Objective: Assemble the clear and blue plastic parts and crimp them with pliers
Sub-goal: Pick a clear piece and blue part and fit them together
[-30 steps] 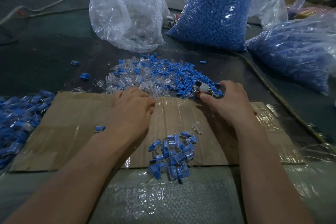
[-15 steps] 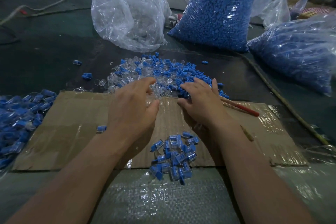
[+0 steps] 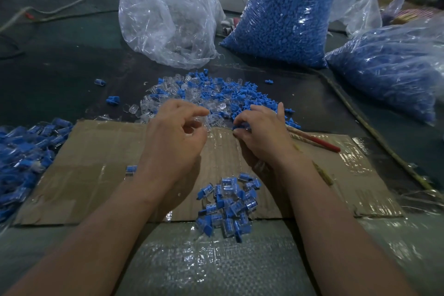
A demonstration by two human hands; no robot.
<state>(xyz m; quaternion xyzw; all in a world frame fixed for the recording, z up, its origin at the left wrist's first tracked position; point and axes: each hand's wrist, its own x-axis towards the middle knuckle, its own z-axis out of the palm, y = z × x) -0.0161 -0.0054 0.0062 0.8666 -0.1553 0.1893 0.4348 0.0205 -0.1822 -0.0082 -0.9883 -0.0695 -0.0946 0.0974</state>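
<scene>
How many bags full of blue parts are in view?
2: upright blue bag behind the loose pile, beside the clear bag; slumped blue bag at the right edge. Others may be hidden.

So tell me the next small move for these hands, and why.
Probably bring the hands together and push the blue part into the clear part: the right hand pinches the one, the left hand seemingly the other, a gap between; the pliers lie unheld on the cardboard.

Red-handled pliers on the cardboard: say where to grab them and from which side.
Take the red-handled pliers by the handles, coming from above on the right. They lie flat on the brown cardboard sheet, free ends pointing right; the head is hidden behind the right hand, which pinches a blue plastic part.
</scene>
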